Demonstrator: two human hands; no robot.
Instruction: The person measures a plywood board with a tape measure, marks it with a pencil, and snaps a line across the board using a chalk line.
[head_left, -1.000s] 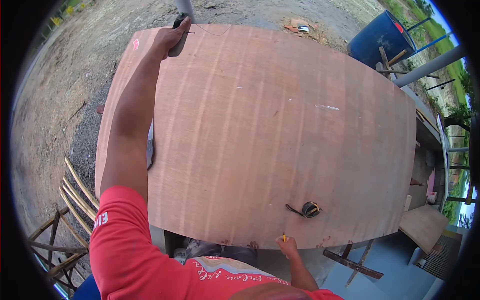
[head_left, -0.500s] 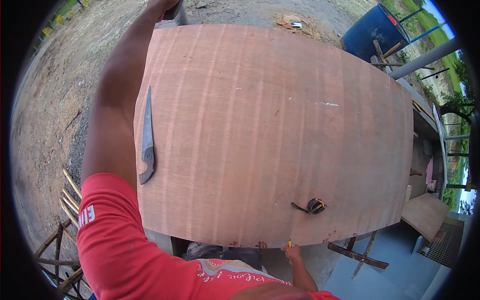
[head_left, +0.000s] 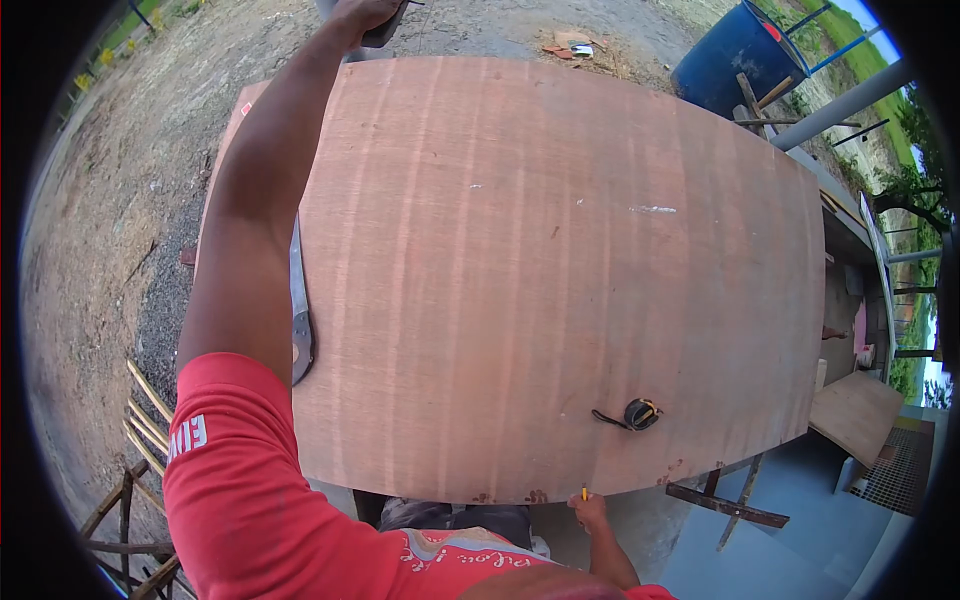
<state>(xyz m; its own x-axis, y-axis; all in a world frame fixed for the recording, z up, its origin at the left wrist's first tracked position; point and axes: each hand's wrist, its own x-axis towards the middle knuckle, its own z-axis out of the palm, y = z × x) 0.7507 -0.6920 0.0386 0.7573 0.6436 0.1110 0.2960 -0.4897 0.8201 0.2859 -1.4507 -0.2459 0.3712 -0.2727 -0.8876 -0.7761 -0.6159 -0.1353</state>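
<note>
At the top, beyond the far edge of the plywood sheet [head_left: 540, 270], my left hand [head_left: 365, 12] is closed round a dark object [head_left: 384, 26], partly cut off by the frame. A thin line shows beside it. My right hand [head_left: 588, 508] is at the sheet's near edge, fingers pinched on a yellow pencil [head_left: 585, 493] that points up. A black tape measure [head_left: 641, 414] with a strap lies on the sheet above my right hand. Beside my left arm lies a handsaw [head_left: 301, 325], partly hidden by the arm.
A blue barrel [head_left: 735, 62] and a grey post [head_left: 840, 105] stand at the upper right. Wooden pieces [head_left: 728, 506] stick out below the sheet's near edge. A smaller board [head_left: 855, 422] is at the right. Sticks and a wooden frame [head_left: 125, 515] are at the lower left.
My left hand has moved off the sheet's far left area to beyond its far edge, still holding the dark object. The saw was briefly fully uncovered. My right hand keeps the pencil near the same edge.
</note>
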